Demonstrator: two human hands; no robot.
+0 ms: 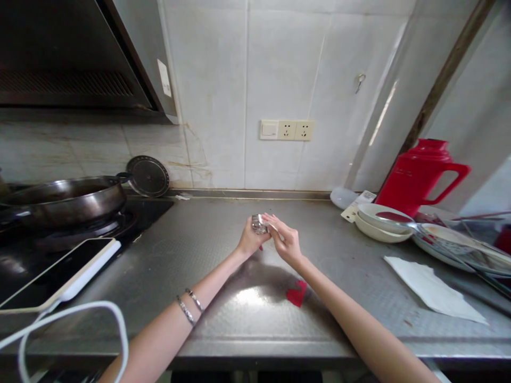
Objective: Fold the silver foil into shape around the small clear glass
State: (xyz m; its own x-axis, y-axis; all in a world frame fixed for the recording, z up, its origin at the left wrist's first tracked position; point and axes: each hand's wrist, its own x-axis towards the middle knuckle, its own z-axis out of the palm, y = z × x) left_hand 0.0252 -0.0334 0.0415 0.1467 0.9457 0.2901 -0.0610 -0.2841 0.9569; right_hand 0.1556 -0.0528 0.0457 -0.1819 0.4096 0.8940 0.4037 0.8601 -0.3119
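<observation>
Over the middle of the steel counter, my left hand (251,238) is wrapped round a small shiny, clear or silvery object (259,224) that looks like a little glass. My right hand (285,238) meets it from the right, fingers bent together at its side and rim. A pale bit shows at those fingertips, too small to name. A speck of red peeks out below my left hand. On the counter nearer to me lies a torn red scrap (296,293).
To the left, a steel pan (67,199) sits on the stove beside a phone (59,274) with a white cable. Bowls (379,231), plates, a red thermos (419,175) and a white paper napkin (433,287) are at the right. A tiled wall stands behind.
</observation>
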